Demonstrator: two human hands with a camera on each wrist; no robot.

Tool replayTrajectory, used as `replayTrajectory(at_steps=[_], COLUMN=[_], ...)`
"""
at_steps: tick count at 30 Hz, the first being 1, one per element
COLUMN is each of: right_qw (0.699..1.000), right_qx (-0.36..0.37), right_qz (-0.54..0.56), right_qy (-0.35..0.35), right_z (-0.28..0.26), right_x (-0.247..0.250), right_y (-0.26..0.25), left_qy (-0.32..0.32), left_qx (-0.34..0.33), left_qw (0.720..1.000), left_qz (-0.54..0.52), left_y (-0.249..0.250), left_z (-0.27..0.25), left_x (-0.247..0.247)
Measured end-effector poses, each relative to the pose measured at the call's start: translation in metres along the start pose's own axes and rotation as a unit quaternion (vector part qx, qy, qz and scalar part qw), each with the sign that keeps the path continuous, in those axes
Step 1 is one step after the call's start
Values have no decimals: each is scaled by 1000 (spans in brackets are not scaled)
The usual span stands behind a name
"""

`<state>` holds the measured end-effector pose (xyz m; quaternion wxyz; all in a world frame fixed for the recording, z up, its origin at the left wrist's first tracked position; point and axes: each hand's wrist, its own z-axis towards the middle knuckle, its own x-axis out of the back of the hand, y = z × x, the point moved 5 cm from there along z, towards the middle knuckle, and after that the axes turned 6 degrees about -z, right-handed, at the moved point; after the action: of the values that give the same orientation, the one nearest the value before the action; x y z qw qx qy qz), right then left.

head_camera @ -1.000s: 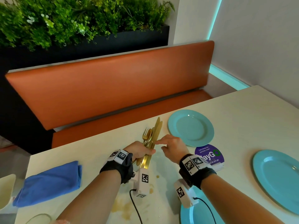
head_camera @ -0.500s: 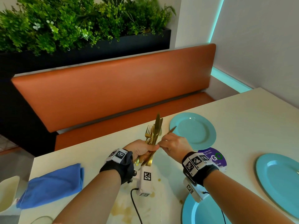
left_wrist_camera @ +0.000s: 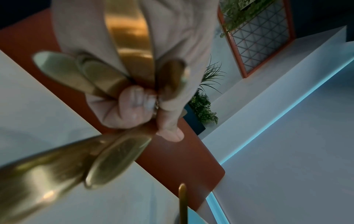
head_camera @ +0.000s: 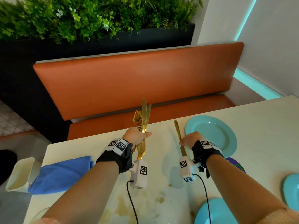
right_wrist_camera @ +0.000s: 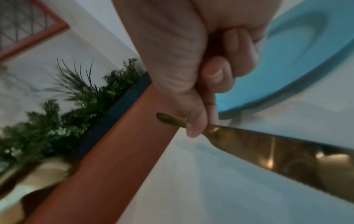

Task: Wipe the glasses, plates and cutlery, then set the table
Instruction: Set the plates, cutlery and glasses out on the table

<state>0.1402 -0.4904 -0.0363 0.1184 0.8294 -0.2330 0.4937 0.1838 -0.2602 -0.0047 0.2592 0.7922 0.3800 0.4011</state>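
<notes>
Holding one gold knife [head_camera: 179,137] in the right hand [head_camera: 191,140], fingers curled round the handle, just left of the far blue plate [head_camera: 226,135] and above the bench [head_camera: 267,126]. Long axis nearly upright, tilted a little away from the plate; which end points up not sure from the head view, though the right wrist view shows the wide blade running back toward the wrist. Clenched round the remaining gold cutlery bundle [head_camera: 142,120], fork and knives fanned upward, the left hand [head_camera: 137,136], further left of the plate. Nearer to the plate by far: the right hand. Probably next: laying the knife flat beside this plate, long axis pointing toward the orange seat [head_camera: 129,83].
</notes>
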Motion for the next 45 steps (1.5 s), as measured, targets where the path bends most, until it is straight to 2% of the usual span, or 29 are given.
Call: replayTrajectory(at_steps=[6,12,19,27,32,34,37,39,43,45], right_qw=[999,993,990,991,997,984,943,917,889,859], right_qx=[-40,-65,-69,-54,8,64,141,147,124,110], right_qz=[-3,92,121,115,72,168,292,364,435,492], right_qy=[-37,27,27,41,41,5,-70,-70,-73,-93], right_z=[29,41,39,37,9,-13,-57,-77,-107,-125], right_x=[-21,-25,-27,-23,3,9,8,6,7,7], right_y=[-12,-14,-15,-15,-29,-35,-43,-40,-22,-10], left_qy=[-1,-7,-15,-12,-8,-3,-10,-24,-57,-74], left_qx=[3,3,-7,1,10,12,9,1,-18,-33], left_qw=[1000,1000,1000,1000,1000,1000,1000,1000,998,996], left_qz=[30,28,23,15,11,-1,-8,-12,-21,-41], left_y=[-12,-16,-14,-17,-18,-14,-7,-2,6,9], left_z=[9,14,11,7,-3,-10,-26,-40,-69,-83], left_x=[1,-7,-17,-21,-27,-31,-38,-44,-57,-62])
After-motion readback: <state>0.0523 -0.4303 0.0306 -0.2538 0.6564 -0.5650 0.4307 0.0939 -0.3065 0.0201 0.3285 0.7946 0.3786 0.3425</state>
